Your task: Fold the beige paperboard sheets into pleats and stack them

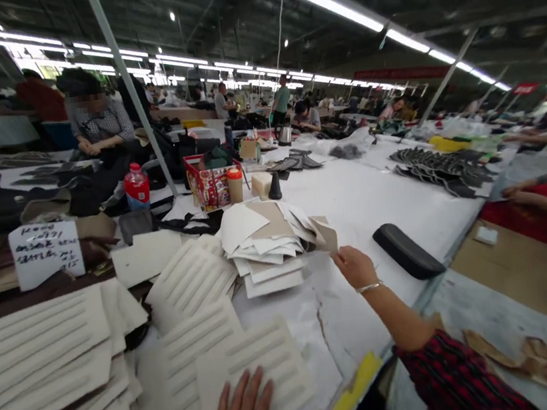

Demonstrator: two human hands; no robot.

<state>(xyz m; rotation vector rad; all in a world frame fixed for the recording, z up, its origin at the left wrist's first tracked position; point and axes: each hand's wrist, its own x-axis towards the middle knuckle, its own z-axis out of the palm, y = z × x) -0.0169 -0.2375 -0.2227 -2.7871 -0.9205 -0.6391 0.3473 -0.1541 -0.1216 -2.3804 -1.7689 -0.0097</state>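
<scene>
My left hand (244,407) lies flat with fingers spread on a cream panel with raised ribs (267,354). Its wrist is outside the picture. My right hand (357,266), with a bracelet at the wrist, reaches forward and pinches the edge of a beige sheet (325,233) at the right side of a loose pile. That pile of white and beige sheets (266,246) has uneven, overlapping layers. More ribbed panels (190,280) lie fanned out between the pile and my left hand. A large stack of ribbed panels (41,356) fills the lower left.
A black oblong case (407,251) lies right of my right hand. Behind the pile stand a red-capped bottle (136,186), a red patterned box (207,183) and a cup (235,184). A handwritten card (47,253) leans at left. Dark curved pieces (443,169) lie farther back. Co-workers sit around.
</scene>
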